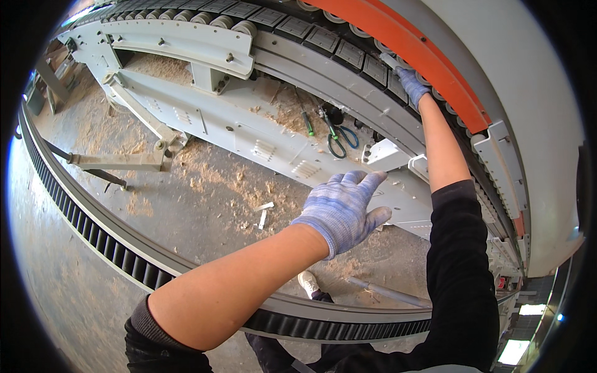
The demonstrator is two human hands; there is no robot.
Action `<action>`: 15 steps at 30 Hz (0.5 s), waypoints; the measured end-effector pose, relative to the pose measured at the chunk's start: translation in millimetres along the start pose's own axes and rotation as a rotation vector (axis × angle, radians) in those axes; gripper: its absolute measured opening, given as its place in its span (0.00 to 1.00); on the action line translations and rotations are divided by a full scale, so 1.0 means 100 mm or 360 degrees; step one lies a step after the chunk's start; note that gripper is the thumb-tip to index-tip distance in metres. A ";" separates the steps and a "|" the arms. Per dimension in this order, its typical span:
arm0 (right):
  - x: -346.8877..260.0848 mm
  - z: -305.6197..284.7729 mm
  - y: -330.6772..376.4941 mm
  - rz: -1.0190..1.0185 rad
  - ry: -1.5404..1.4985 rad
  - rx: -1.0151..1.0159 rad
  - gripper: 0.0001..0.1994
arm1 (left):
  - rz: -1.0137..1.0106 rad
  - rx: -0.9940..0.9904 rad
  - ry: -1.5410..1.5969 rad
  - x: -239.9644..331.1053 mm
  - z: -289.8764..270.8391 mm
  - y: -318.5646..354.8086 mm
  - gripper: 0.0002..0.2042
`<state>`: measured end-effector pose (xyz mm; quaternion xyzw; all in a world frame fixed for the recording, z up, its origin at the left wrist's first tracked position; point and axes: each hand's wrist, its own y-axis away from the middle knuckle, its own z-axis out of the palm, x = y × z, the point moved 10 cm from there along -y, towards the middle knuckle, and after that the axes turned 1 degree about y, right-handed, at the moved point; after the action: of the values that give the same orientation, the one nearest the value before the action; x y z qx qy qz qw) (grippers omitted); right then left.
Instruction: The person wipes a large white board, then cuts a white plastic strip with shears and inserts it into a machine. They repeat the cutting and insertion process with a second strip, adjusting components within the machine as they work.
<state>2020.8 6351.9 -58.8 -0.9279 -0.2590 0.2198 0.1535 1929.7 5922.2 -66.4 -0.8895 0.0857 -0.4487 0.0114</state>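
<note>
My left hand (345,214), in a blue-white knitted glove, hangs over the machine's lower ledge with its fingers apart and nothing in it. At the upper right my right hand (412,87), gloved alike, reaches to the dark track of flat pads (323,38), close under the orange rail (429,46). Its fingers look closed around a small pale piece (390,60) that sticks out past them; what it is I cannot make out. Scissors (337,144) with dark blue-green loop handles and a green-handled tool (308,123) lie on the dusty ledge between the hands.
A curved roller rail (124,252) runs between me and the machine. Wood shavings (211,168) cover the floor and ledge. A pale bracket arm (118,161) juts from the machine at left. White strips (263,214) and a grey pipe (392,292) lie on the floor.
</note>
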 end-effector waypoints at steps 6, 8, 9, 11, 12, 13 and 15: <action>-0.05 -0.02 0.13 -0.0162 -0.0111 -0.0038 0.23 | 0.0000 0.0041 -0.0002 -0.01 -0.02 0.00 0.29; -0.10 -0.07 0.17 -0.0126 0.0030 -0.0043 0.22 | -0.0010 0.0027 0.0019 -0.02 -0.02 0.00 0.29; -0.17 -0.06 0.18 -0.0205 0.0369 -0.0071 0.23 | -0.0011 0.0031 0.0018 -0.02 -0.02 0.00 0.29; -0.12 0.00 0.17 -0.0113 0.1071 -0.0237 0.24 | -0.0019 0.0008 0.0008 -0.02 -0.01 0.00 0.29; -0.19 -0.02 0.19 -0.0199 0.1161 -0.0164 0.24 | -0.0017 0.0022 0.0019 -0.02 -0.02 0.00 0.29; -0.27 -0.09 0.22 -0.0280 0.1132 -0.0013 0.24 | -0.0020 0.0017 0.0017 -0.02 -0.02 0.00 0.29; -0.31 -0.16 0.27 -0.0317 0.1002 0.0097 0.23 | -0.0024 0.0014 0.0008 -0.02 -0.02 0.00 0.29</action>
<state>2016.0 6309.7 -45.5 -0.9154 -0.2816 -0.0864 0.2744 1927.0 5922.7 -66.6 -0.8889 0.0770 -0.4515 0.0119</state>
